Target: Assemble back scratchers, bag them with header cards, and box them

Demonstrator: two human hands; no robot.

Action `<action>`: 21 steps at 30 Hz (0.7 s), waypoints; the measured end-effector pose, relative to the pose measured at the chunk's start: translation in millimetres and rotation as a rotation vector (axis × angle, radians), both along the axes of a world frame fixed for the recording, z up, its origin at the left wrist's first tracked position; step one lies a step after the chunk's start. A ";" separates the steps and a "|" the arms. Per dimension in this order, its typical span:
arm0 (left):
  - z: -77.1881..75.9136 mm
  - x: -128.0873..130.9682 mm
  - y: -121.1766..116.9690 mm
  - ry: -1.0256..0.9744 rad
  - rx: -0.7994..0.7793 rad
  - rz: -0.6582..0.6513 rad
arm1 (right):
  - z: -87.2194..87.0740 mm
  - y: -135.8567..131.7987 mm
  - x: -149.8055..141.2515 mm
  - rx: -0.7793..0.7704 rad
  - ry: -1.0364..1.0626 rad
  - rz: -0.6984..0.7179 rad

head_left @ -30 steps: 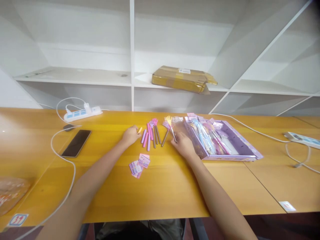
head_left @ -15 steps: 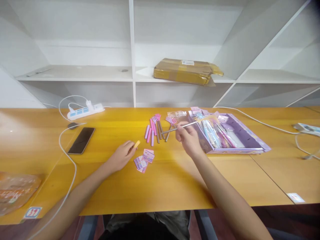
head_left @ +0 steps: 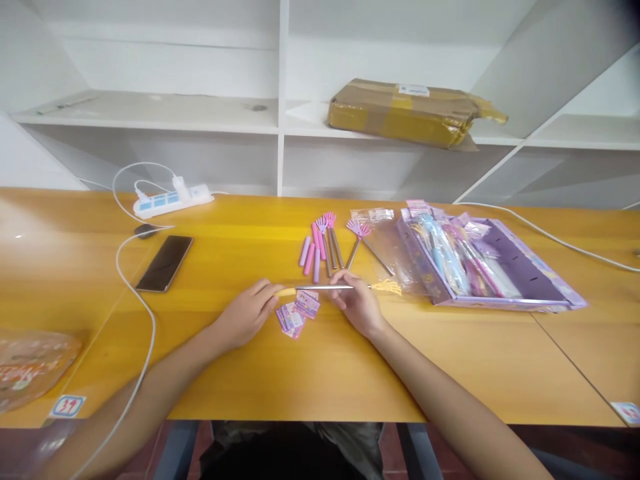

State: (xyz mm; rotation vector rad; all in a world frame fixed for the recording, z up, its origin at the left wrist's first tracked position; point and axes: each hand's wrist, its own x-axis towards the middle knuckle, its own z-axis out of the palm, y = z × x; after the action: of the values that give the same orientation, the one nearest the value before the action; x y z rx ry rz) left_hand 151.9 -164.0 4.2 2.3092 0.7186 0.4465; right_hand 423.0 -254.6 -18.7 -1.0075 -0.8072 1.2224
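Observation:
My left hand is closed around a yellow handle sleeve. Its right end meets the metal rod of a back scratcher, so the two lie in one line. My right hand pinches that rod near its yellow claw head. Just below are small printed cards on the table. Beyond the hands lie several pink and purple handle sleeves and several metal rods with pink or purple claw heads.
A purple box holding bagged items stands at the right, with clear plastic bags beside it. At the left are a phone, a white power strip and a cable crossing my left forearm. A taped carton sits on the shelf.
My right hand has moved left and down with the yellow back scratcher, and my left hand slightly right. The rod and yellow sleeve, apart before, now meet. The view has shifted.

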 end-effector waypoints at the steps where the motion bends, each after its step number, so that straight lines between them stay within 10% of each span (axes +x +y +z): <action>1: -0.1 -0.4 0.0 -0.010 0.000 0.000 | 0.1 0.0 -0.2 0.001 0.005 0.006; 21: -14.2 -5.1 -2.7 -0.013 0.264 -0.093 | 0.7 -8.4 -7.4 0.174 -0.026 0.088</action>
State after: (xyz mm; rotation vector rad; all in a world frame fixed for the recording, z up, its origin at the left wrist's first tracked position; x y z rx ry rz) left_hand 146.8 -166.7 -9.9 2.5715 0.5710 0.5404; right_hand 415.6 -263.0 -18.0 -0.8553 -0.9699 1.1933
